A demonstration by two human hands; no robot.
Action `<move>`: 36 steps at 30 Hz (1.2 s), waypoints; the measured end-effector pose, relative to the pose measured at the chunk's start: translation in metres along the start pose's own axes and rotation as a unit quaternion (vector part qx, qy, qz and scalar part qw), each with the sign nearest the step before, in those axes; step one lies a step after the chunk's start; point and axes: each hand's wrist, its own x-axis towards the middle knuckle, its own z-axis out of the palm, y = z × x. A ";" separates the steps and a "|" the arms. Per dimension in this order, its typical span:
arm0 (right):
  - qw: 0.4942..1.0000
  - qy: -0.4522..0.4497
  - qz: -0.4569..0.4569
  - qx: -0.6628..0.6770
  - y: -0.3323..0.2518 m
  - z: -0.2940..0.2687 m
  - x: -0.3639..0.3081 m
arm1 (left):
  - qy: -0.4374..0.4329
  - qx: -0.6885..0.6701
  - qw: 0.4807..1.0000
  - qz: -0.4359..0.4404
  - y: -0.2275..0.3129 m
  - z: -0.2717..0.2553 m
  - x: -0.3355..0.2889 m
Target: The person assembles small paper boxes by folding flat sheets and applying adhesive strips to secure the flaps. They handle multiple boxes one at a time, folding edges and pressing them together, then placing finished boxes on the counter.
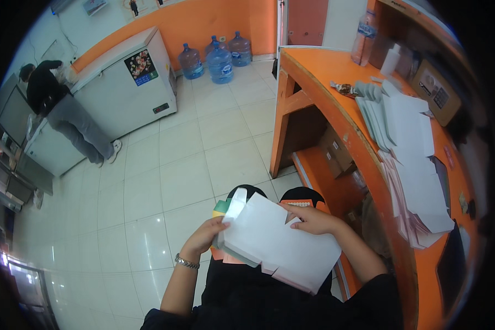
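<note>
A white flat carton blank [280, 242] with cut flaps and notches lies across my lap. My left hand [206, 236], with a metal watch at the wrist, is closed on its left edge beside a raised flap [236, 203]. My right hand [312, 219] grips the blank's upper right edge by a notch, thumb on the white face and forefinger stretched along the edge. Green and yellow printed card [220, 209] shows behind the left edge. Part of an orange printed piece [298, 203] shows above the right knee; the blank hides the rest.
The curved orange counter [327, 82] at my right bears a stack of carton blanks [418, 181], a plastic bottle [364, 41] and a white bottle [390, 59]. Cardboard boxes [335, 151] sit beneath. Ahead stand several water jugs [220, 65] and a chest freezer [132, 82], where a person [66, 110] bends over.
</note>
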 end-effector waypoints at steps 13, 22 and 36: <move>0.962 0.130 -0.169 -0.168 -0.045 0.056 0.054 | -0.018 0.265 0.962 0.056 -0.043 0.039 -0.016; 0.841 0.263 -0.330 -0.340 -0.009 0.113 0.033 | -0.055 0.175 0.983 0.026 -0.061 0.020 -0.020; 0.938 0.261 -0.124 -0.190 -0.024 0.069 0.001 | 0.089 0.266 0.957 0.079 -0.038 0.038 -0.030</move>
